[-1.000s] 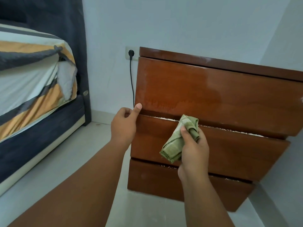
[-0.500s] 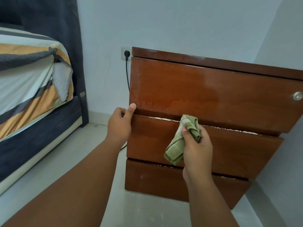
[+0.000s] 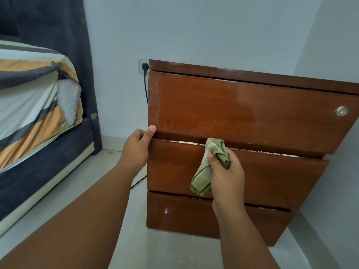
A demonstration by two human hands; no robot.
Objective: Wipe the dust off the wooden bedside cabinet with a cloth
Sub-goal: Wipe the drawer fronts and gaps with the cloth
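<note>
Cabinet (image 3: 242, 105): right hand (image 3: 226, 171) clutches cloth (image 3: 206, 171).

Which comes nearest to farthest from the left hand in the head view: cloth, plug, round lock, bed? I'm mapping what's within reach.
From the left hand, gripping the cabinet's left edge:
1. Cloth, to its right, bunched in the right hand.
2. Plug, above it, in the wall socket.
3. Bed, far left, and round lock, far right on the top drawer: too close to call.

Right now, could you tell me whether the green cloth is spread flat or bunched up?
Bunched up: the green cloth is crumpled in the right hand, one end hanging below the fingers.
</note>
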